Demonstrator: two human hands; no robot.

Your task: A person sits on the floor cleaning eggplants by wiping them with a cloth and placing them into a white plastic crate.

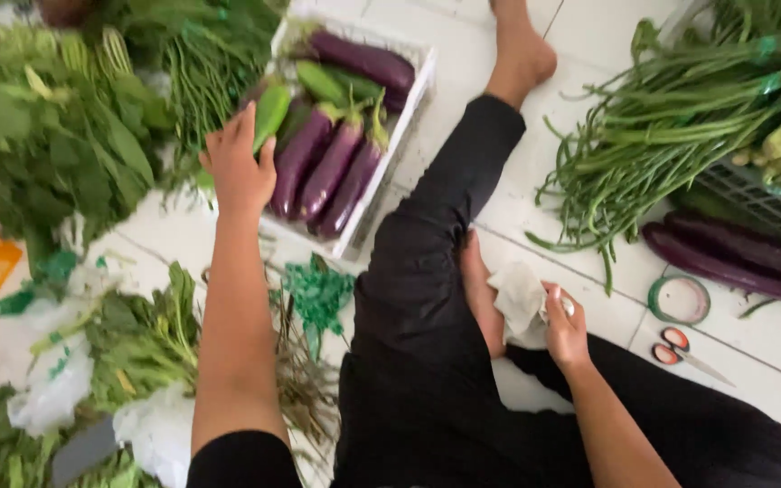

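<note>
the person sat on the tiled floor (580,271) with one leg stretched forward, and the step in hand looked to be picking a vegetable out of the white crate (409,108). the left hand (239,167) was stretched out to the crate's near corner, fingers spread and lying against a green vegetable (270,113) that stood at the crate's left edge; the hand was open and had not closed round anything. just beside that green piece lay the purple eggplants (327,167), side by side and slanting, with darker green ones and one more eggplant behind them in the same crate.

the right hand (564,325) rested near the knee, curled closed around a crumpled white cloth (517,298), which hung partly loose against the dark trouser leg.

leafy greens (47,126) were heaped to the left, with more bunches and white plastic bags (56,398) near the left arm. to the right lay a pile of long beans (680,117), more eggplants beside a grey crate (761,203), a roll of green tape (680,300) and small scissors (680,352) on the floor.

judging from this, the pick was only just starting. the next move would call for the left fingers to wrap round the green vegetable and lift it free of the crate's rim without dragging the eggplants that lay touching it, while the cloth stayed ready in the other hand.
</note>
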